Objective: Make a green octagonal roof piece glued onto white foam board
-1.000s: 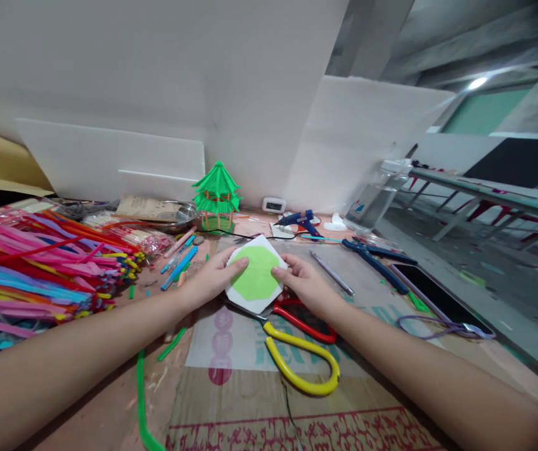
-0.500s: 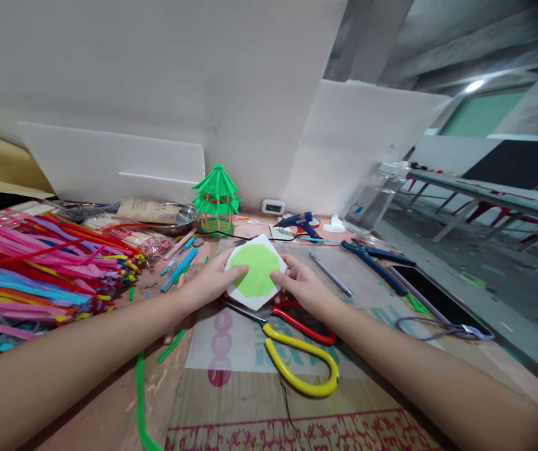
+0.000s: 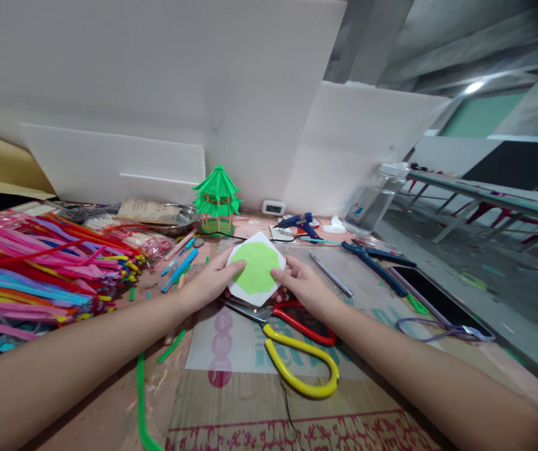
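Between my two hands is a white hexagonal board with a light green piece on its face. My left hand grips its left edge, thumb on the green surface. On the opposite edge, my right hand pinches it the same way, with fingers tucked behind. Below the board lie large scissors with one yellow and one red handle; their blades are partly hidden under my hands. A silver pen rests to the right of my right hand.
A small green-roofed model pavilion stands behind. Colourful pipe cleaners are heaped at left. A blue glue gun, a small clock, a water bottle, blue-handled pliers and a phone sit back and right.
The hexagonal board has turned and tilted slightly in my hands, and my left thumb has shifted a little toward its edge. Everything else stays put.
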Demonstrator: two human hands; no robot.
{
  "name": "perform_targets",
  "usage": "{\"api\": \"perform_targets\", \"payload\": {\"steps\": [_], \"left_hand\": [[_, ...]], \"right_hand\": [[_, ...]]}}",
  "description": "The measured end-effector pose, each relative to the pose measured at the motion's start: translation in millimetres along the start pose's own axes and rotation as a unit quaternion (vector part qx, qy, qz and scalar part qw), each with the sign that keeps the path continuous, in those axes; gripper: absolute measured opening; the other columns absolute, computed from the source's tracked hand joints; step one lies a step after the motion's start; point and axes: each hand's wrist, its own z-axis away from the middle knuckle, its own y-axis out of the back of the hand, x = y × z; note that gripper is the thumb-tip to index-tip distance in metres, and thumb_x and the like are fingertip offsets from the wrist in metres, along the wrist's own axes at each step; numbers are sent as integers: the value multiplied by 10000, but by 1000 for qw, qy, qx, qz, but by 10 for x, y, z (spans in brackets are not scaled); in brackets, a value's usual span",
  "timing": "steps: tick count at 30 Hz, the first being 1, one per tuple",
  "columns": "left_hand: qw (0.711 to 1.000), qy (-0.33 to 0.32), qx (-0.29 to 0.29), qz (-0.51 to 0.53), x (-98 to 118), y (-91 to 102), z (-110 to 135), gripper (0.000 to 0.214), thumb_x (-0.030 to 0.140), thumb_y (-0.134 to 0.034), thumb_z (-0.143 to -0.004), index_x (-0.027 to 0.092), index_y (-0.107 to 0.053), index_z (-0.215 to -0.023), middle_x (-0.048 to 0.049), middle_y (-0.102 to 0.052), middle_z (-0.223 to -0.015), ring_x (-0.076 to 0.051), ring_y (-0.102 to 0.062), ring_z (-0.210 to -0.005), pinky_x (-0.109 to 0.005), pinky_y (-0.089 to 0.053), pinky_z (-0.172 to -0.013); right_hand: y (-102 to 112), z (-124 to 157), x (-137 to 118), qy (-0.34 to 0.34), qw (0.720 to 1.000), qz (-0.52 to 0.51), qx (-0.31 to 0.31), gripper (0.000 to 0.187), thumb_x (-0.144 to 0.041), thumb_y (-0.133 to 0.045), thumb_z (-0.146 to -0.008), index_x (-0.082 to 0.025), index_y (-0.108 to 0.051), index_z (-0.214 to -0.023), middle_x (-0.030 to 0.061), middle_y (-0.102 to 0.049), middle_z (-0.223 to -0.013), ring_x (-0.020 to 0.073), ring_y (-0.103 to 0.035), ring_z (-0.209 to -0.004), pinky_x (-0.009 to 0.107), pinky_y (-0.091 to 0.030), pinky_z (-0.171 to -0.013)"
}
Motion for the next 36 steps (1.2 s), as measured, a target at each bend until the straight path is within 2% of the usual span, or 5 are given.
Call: {"api": "perform_targets", "payload": {"steps": [4, 8, 21, 28, 36], "left_hand": [[1000, 3, 7, -29, 17, 16, -7, 632, 487, -719, -751, 80, -580, -1215, -140, -736, -1047, -247, -698, -828, -299, -545, -652], [998, -2, 17, -54, 36, 27, -16, 576, 401, -774, -709, 97, -597, -1165, -140, -734, -1093, -284, -698, -938, -323, -561, -727], [996, -5, 31, -80, 35, 23, -22, 501, 302, -703, -702, 123, -602, -1158, -111, -739, -1092, -301, -690, -1006, -362, -573, -789], [997, 7, 26, -71, 73, 5, -18, 497, 254, -715, -664, 131, -614, -1135, -107, -746, -1078, -292, -697, -962, -340, -571, -761], [999, 11, 16, -37, 23, 18, -48, 503, 216, -663, -634, 122, -622, -1126, -80, -739, -996, -250, -688, -883, -305, -547, -709]], "right_hand": [[-1, 11, 4, 9, 1000, 5, 6, 468, -548, -708, -775, -196, -511, -1012, -62, -642, -574, 105, -565, -423, 215, -458, -451], [-1, 11, 9, 11, 1000, 16, 10, 426, -521, -688, -798, -196, -513, -1009, -67, -626, -552, 110, -556, -417, 219, -453, -445], [-10, 9, -4, 12, 998, 50, 20, 315, -447, -636, -825, -209, -509, -988, -78, -614, -526, 123, -561, -406, 223, -444, -422], [-45, 22, -29, 14, 999, 36, 7, 401, -449, -691, -777, -216, -484, -1029, -70, -645, -555, 123, -564, -412, 224, -431, -420], [-47, 33, -20, 21, 999, 29, 6, 395, -473, -702, -793, -225, -493, -1018, -73, -624, -577, 126, -577, -442, 230, -445, -434]]}}
